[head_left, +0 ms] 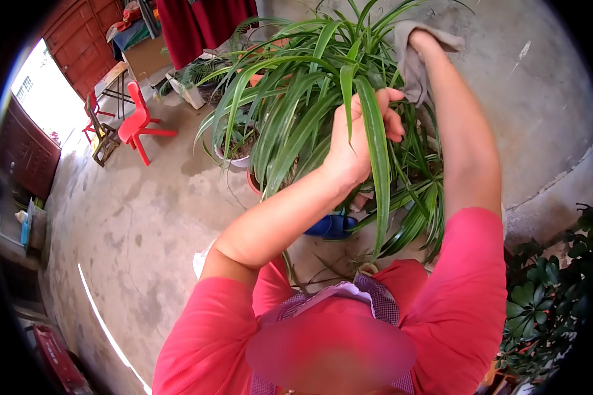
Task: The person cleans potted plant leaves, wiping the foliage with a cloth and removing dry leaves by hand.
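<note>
A large potted plant [303,99] with long striped green leaves spreads in front of me. My left hand [362,131] is among its upper leaves with fingers curled, and a long leaf [377,158] passes over it and hangs down toward my lap. What the fingers grip is partly hidden by the leaves. Farther up on the right, my right hand [424,41] is at a grey cloth [412,66], which drapes over and around it beside the plant. The cloth covers most of those fingers.
A red plastic chair [137,122] and a folding stool stand at the left. Several smaller pots, one white [234,158], sit under the leaves. A blue slipper [333,226] lies below the plant. Dark leafy foliage [540,303] is at the lower right, beside a concrete wall.
</note>
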The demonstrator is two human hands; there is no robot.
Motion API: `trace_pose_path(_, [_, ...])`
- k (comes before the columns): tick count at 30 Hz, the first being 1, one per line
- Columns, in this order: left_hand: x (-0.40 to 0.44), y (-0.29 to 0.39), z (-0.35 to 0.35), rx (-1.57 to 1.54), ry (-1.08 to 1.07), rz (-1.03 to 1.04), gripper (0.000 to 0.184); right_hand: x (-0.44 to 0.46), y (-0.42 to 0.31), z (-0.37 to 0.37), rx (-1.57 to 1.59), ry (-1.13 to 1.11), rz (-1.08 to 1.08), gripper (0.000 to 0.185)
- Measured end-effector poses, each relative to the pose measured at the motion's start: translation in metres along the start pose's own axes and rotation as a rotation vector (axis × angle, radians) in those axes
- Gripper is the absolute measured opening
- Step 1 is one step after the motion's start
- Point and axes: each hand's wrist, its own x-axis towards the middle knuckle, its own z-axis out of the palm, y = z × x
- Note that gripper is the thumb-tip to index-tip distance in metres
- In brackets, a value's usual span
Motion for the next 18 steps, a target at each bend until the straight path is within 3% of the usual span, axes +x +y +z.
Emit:
trace_pose_path(5, [0.013,-0.016,0.027,0.01,-0.082,-0.045,0.025,0.021,0.057,0.032,0.359,-0.537,0.035,0.028])
trace_pose_path(8, [0.015,-0.029,0.033,0.065,-0.191,-0.064,0.023,0.026,0.072,0.043,0.457,-0.479,-0.016,0.018])
trace_pose_path(11, [0.007,-0.043,0.034,0.081,-0.246,-0.078,0.023,0.031,0.073,0.036,0.254,-0.686,0.113,0.014])
trace_pose_path(13, [0.005,-0.046,0.031,0.151,-0.258,-0.091,0.022,0.059,0.095,0.037,0.153,-0.712,0.156,0.013])
trace_pose_path(18, [-0.007,-0.047,0.026,0.321,-0.323,-0.065,0.021,0.047,0.09,0.038,0.044,-0.508,0.213,0.011])
